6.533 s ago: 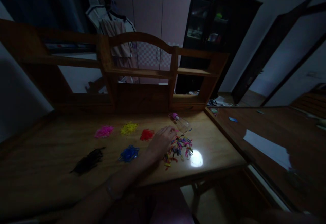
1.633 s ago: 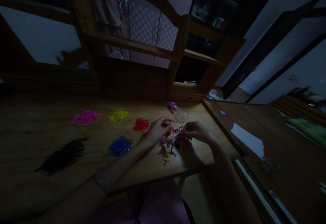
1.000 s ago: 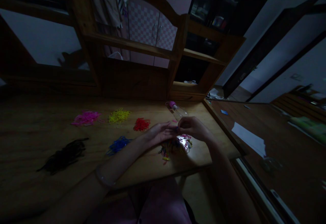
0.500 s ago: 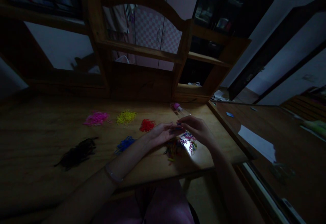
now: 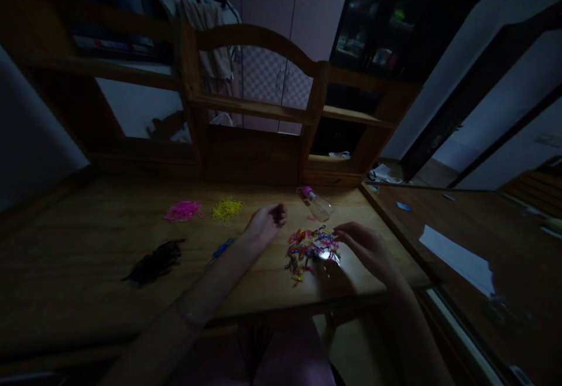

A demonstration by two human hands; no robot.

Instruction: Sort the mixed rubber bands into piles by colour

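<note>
A mixed heap of small coloured elastic bands (image 5: 308, 249) lies on the wooden desk (image 5: 88, 239) in a bright patch of light. My right hand (image 5: 365, 244) rests at the heap's right edge with its fingers stretched toward it and holding nothing. My left hand (image 5: 264, 223) hovers left of the heap, fingers curled in; what they hold is too small and dark to name. Sorted piles lie to the left: pink (image 5: 182, 211), yellow (image 5: 226, 208), blue (image 5: 220, 249) partly behind my forearm, and black (image 5: 153, 262). The red pile is hidden under my left hand.
A small clear bottle with a pink cap (image 5: 318, 203) lies on its side behind the heap. A wooden shelf unit (image 5: 250, 108) rises at the desk's back. A second dark table (image 5: 465, 239) with a white sheet (image 5: 456, 260) adjoins on the right.
My hands, which met above the heap, have parted. The left hand moved left over the red pile with its fingers curled. The right hand dropped to the heap's right edge.
</note>
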